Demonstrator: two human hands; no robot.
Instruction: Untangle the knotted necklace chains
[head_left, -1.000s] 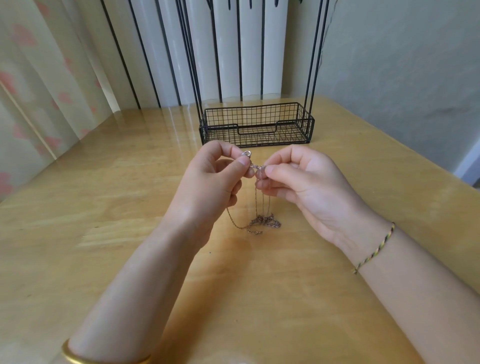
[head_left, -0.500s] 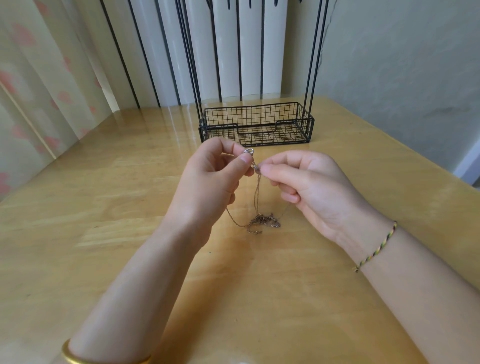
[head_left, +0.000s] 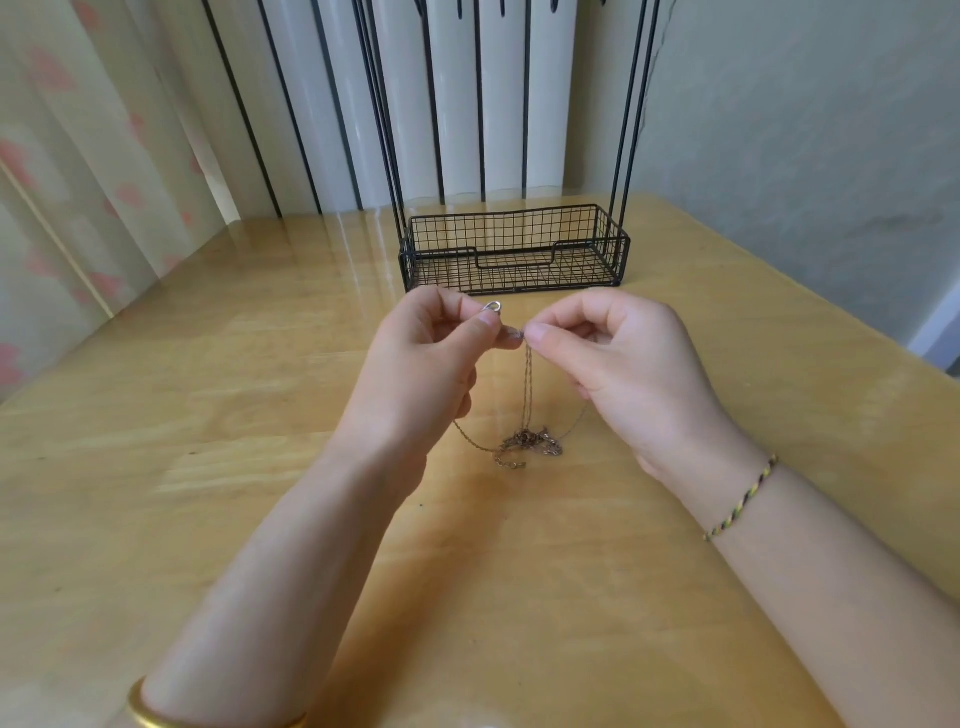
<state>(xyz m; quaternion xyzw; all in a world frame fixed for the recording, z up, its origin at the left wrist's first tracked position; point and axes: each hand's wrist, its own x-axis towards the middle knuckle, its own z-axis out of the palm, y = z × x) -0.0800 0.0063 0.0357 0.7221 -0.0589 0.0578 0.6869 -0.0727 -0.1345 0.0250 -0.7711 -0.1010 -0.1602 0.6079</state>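
A thin bronze necklace chain (head_left: 529, 384) hangs from both hands down to a knotted clump (head_left: 532, 442) lying on the wooden table (head_left: 208, 415). My left hand (head_left: 426, 364) pinches the chain's upper end between thumb and forefinger, and a silver clasp (head_left: 493, 307) sticks up above the thumb. My right hand (head_left: 623, 364) pinches the chain right beside it, fingertips almost touching the left ones. A loose strand runs from the clump to under each hand.
A black wire basket (head_left: 514, 249) on a tall wire stand sits just behind the hands, near the back edge of the table. Curtains hang at the left, a wall stands at the right.
Both hands have lifted slightly and my right hand's lower fingers have curled in. The chain hangs straighter from the pinch. The clump stays on the table.
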